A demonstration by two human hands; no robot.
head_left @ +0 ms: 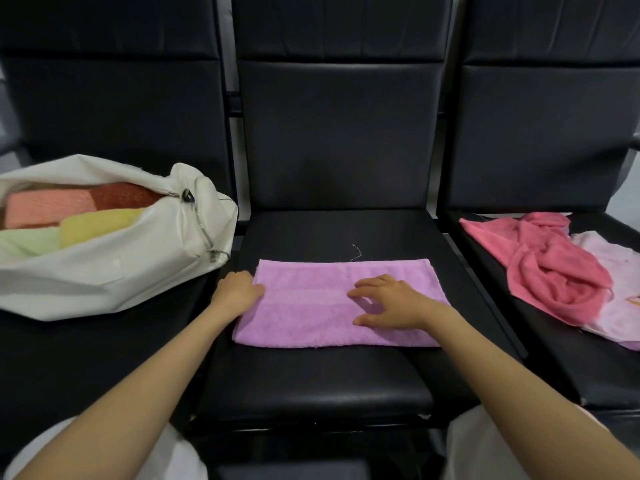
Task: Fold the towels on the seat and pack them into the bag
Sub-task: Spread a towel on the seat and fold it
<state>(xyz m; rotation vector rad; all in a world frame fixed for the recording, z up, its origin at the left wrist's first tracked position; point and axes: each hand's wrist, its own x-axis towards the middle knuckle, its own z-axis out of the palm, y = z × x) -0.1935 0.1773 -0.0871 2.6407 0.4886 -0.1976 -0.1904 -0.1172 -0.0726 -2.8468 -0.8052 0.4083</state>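
Towels: status by position, L to R.

1. Bag (104,271), white cloth, lies on its side on the L seat w/ its mouth open toward the person. Folded towels (69,216) (peach, red, yellow, pale green) are stacked inside. Judged reason for the open mouth: each new towel can slide in w/o lifting the bag.

2. Left hand (239,289) sits at the L edge of the purple towel (311,313). Fingers curl over that edge; whether they pinch the cloth or only press it cannot be told. Likely purpose: anchor or lift the short end for the next fold.

3. Purple towel lies flat on the middle seat (329,382), already folded into a long strip, edges approx. aligned. A loose thread (356,252) lies on the seat just behind it.

4. Right hand (388,303) rests palm down on the towel's R half, fingers spread, grasping nothing. Judged purpose: smooth the cloth and pin it so it does not shift.

5. R seat holds the unfolded stock: a crumpled pink towel (554,278) partly over a pale pink one (609,265). Kept apart from the bag, so done and pending items stay separate.

Est. progress: past halfway; approx. 3 towels left incl. this one.
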